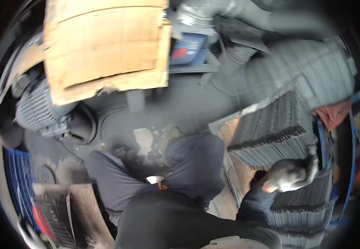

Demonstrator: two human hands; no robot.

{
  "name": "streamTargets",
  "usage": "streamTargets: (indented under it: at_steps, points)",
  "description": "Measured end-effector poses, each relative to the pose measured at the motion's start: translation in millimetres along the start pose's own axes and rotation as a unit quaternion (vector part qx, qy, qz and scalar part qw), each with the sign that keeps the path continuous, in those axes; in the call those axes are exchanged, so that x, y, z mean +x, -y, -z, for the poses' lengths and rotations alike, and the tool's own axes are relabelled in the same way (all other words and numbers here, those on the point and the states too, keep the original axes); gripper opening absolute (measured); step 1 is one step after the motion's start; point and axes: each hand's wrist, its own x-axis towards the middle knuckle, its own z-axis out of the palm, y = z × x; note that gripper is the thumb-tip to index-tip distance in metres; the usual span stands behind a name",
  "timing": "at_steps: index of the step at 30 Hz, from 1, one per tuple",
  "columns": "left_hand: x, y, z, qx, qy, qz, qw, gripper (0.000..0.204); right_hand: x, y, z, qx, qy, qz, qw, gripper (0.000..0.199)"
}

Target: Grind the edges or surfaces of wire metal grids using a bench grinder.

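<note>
1. A dark, stained concrete floor (180,103) was observed as the carrying surface.
2. A ribbed grey motor (36,110) was seen resting on it at left.
3. Stacks of thin dark metal sheets (271,133) were noted at right, on a low board (238,174).

The left hand is out of sight, perhaps past the lower left edge. The gloved right hand (292,174) is motion-blurred at lower right, so its grip cannot be judged. It hides part of the dark ribbed stack (300,207), which the lower edge cuts off. The cardboard sheet (105,45) runs off the top.
</note>
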Motion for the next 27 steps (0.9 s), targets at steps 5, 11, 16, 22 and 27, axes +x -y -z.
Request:
streamTargets:
  at_steps: [5, 11, 16, 22, 27]
  points:
    - [9, -331, -52, -0.118, 0.097, -0.264, 0.952, 0.033, -67, 129, -100, 0.251, 0.307, -0.387, 0.832, 0.063]
    - [-10, -332, -135, -0.19, 0.01, -0.491, 0.85, 0.047, -160, 195, -176, 0.546, 0.383, -0.631, 0.396, 0.01]
    - [-19, -320, -270, -0.489, 0.3, 0.037, 0.818, 0.064, -223, 141, -187, 0.404, 0.327, -0.716, 0.466, 0.006]
    - [-58, -393, -363, -0.618, 0.461, 0.013, 0.637, 0.026, -246, 48, -168, 0.324, 0.337, -0.679, 0.566, 0.016]
    - [-55, -414, -392, -0.582, 0.455, -0.053, 0.672, 0.027, -241, 35, -183, 0.312, 0.3, -0.734, 0.524, 0.018]
